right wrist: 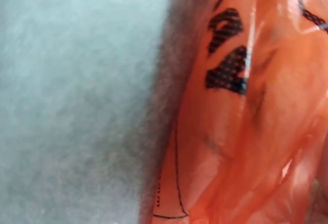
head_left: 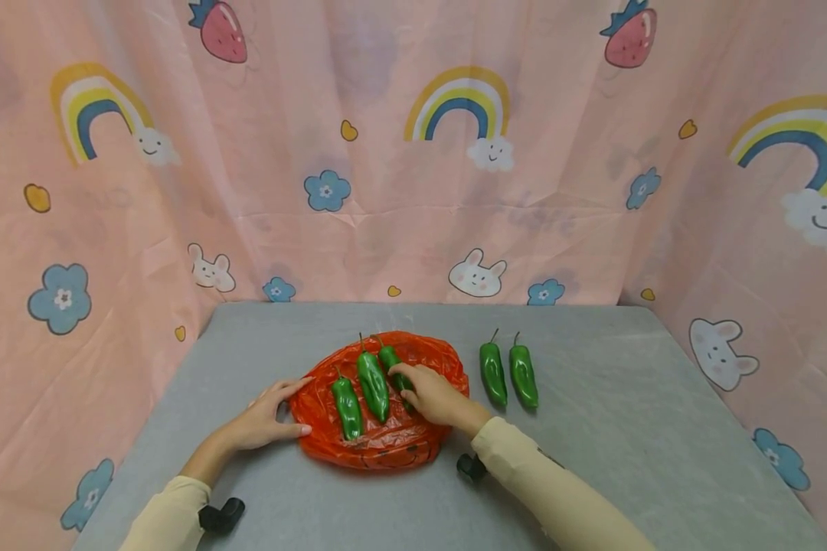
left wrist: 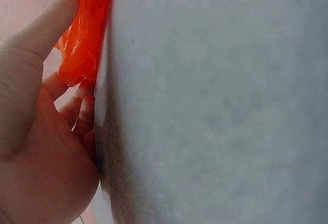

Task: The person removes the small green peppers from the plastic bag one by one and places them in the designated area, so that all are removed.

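Note:
An orange-red plastic bag [head_left: 423,348] lies spread on the table with three green chili peppers on it. The left pepper [head_left: 348,409] and the middle pepper [head_left: 373,386] lie side by side. My right hand [head_left: 434,394] grips the third pepper [head_left: 390,357], its fingers and thumb around the body. At the bag's left edge is my left hand [head_left: 265,417], thumb and fingers spread and touching the plastic. In the left wrist view, that hand [left wrist: 46,147] rests against the bag [left wrist: 84,44]. The right wrist view shows only the bag's printed side [right wrist: 225,131] close up.
Two more green peppers, one [head_left: 493,373] beside the other [head_left: 523,375], lie on the grey table [head_left: 627,428] right of the bag. A pink patterned curtain [head_left: 400,229] hangs behind and along both sides of the table.

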The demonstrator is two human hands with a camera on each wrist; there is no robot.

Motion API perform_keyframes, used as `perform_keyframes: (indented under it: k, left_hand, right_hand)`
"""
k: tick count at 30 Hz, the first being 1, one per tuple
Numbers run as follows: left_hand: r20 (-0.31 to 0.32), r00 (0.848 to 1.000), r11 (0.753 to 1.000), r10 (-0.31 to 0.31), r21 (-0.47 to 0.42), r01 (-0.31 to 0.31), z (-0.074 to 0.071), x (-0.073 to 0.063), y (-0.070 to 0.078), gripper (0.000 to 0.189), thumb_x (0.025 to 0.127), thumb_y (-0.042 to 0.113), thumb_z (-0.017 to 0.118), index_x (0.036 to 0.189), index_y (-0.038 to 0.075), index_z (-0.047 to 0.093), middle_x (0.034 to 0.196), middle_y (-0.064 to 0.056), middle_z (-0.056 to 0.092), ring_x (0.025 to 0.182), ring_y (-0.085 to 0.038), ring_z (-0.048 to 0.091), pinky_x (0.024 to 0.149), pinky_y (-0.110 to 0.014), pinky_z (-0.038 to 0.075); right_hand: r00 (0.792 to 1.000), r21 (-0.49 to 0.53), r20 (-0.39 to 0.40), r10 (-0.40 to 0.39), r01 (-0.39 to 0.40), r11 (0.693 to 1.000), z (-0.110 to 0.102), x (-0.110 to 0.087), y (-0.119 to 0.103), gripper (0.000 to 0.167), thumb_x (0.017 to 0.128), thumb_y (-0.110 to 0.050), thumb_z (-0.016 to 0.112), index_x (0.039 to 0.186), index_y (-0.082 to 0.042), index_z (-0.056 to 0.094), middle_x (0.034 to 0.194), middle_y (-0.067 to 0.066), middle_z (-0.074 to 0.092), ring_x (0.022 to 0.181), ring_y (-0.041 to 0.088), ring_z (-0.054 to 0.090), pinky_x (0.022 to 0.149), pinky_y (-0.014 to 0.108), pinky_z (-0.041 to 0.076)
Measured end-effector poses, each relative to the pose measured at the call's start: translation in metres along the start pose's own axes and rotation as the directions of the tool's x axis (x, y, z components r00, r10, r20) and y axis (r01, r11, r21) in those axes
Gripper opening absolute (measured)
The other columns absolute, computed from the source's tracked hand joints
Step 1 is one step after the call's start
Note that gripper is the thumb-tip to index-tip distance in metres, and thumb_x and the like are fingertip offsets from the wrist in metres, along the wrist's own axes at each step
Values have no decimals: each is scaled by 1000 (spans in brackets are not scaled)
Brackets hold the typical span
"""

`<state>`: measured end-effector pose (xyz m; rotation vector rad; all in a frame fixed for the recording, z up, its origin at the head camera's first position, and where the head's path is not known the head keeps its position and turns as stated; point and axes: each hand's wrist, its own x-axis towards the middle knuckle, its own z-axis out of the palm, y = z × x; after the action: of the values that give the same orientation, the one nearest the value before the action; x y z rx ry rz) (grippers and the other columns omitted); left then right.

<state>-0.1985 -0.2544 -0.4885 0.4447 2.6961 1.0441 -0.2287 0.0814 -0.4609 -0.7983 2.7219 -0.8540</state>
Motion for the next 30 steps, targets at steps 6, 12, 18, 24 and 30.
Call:
perform_keyframes:
  k: [6,12,18,24,30]
  left_hand:
    - [-5,1000,1000,12,3,-12,0,0,1,88,84,44,79,157,16,39,150,-19,44,140,-46,36,109,-76,22]
    - [-5,1000,1000,12,3,-12,0,-1,2,88,85,44,79,157,15,39,150,-19,44,141,-48,35,108,-77,20]
    - [3,1000,1000,-8,-6,8,1,-1,2,88,85,45,79,158,16,37,153,-20,41,143,-49,32,109,-78,18]
    - [-2,1000,1000,-1,-7,1,0,-2,4,88,85,44,79,157,15,38,151,-19,42,141,-48,34,108,-77,21]
    - [-7,1000,1000,4,-2,-4,1,-1,4,88,85,43,79,157,14,39,151,-20,43,141,-47,35,108,-77,22]
  right_hand:
    - [999,111,-45,-10,15,994,-5,-1,6,30,98,-5,63,126,-9,54,130,17,64,120,34,62,98,52,50]
    - [997,184,-72,-6,19,983,-11,-6,10,36,100,-4,60,133,-13,48,137,20,58,126,37,58,101,56,49]
    - [995,274,-87,-44,66,959,-20,-13,8,68,100,1,56,159,-17,27,159,20,38,139,38,48,109,59,43]
    - [994,299,-67,-90,106,948,-26,-18,7,75,98,5,52,162,-20,22,162,20,32,145,39,40,114,62,36]
    - [992,310,-76,-97,116,944,-29,-24,6,74,98,4,52,160,-25,25,159,21,36,140,39,45,111,63,39]
